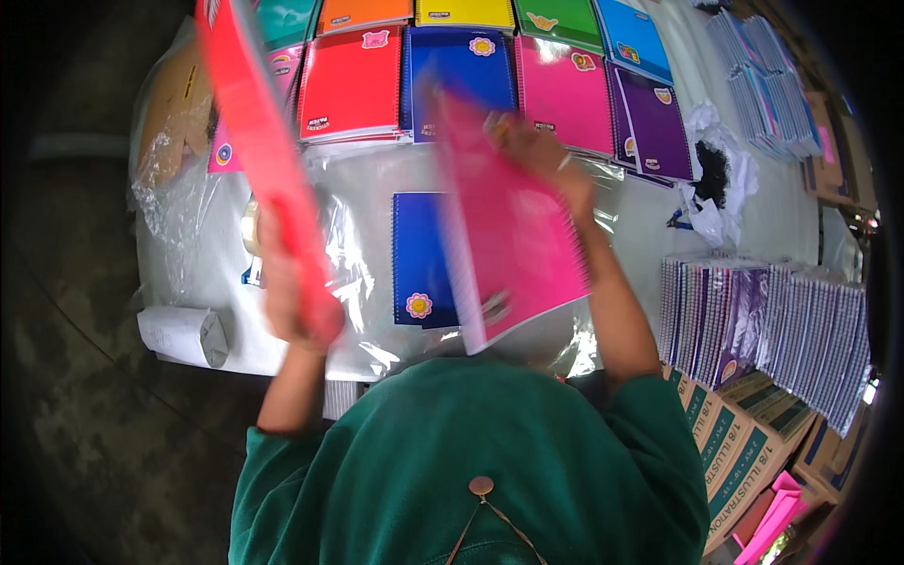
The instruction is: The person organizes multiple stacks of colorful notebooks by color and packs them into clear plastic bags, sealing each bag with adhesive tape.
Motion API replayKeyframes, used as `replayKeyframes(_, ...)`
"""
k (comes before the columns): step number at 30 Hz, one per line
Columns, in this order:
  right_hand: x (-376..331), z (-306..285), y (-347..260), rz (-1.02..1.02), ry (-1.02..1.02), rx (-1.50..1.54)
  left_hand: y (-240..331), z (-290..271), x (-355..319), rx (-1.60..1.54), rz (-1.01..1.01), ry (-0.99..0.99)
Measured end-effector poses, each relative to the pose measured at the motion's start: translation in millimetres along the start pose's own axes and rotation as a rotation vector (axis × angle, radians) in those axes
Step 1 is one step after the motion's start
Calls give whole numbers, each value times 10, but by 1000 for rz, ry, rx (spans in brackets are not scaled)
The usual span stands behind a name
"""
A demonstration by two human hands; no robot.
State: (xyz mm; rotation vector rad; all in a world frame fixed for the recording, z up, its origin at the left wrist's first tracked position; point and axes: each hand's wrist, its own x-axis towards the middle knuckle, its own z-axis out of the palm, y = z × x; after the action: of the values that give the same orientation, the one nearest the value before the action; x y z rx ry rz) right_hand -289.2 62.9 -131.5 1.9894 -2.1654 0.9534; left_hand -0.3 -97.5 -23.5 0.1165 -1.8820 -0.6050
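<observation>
My left hand point(287, 282) grips a red notebook point(268, 141), tilted up nearly edge-on and smeared by motion. With my right hand point(546, 160) I hold a pink spiral notebook point(518, 235) by its upper edge; it is tilted and blurred. Partly under the pink one, a blue spiral notebook point(419, 254) with a flower sticker lies on the plastic-covered table point(363, 217). Beyond my hands stand stacks of spiral notebooks in rows, among them a red stack point(348, 85), a blue stack point(476, 71), a pink stack point(563, 104) and a purple stack point(656, 122).
A tape dispenser point(250, 231) sits left of my left hand, near a white wrapped packet point(184, 336). Clear plastic and cardboard point(174, 104) lie far left. At right are bundled notebooks point(720, 311), cartons point(734, 443) and crumpled white paper point(730, 184).
</observation>
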Motion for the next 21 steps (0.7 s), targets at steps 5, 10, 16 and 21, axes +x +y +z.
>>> replayKeyframes(5,-553,373,-635,188,-287,-145,460,139,-1425,461,-340,-961)
replayKeyframes(10,-602,158,-756,419,-24,-43,180,166,-932,275,-532,-827)
replayKeyframes(16,-486,133,-1034,263,40,134,-1768,217,31,1231,-664,-388)
replayKeyframes(21,-507,23,-1178,295,107,254,-2167,282,216,1144,-983,-510)
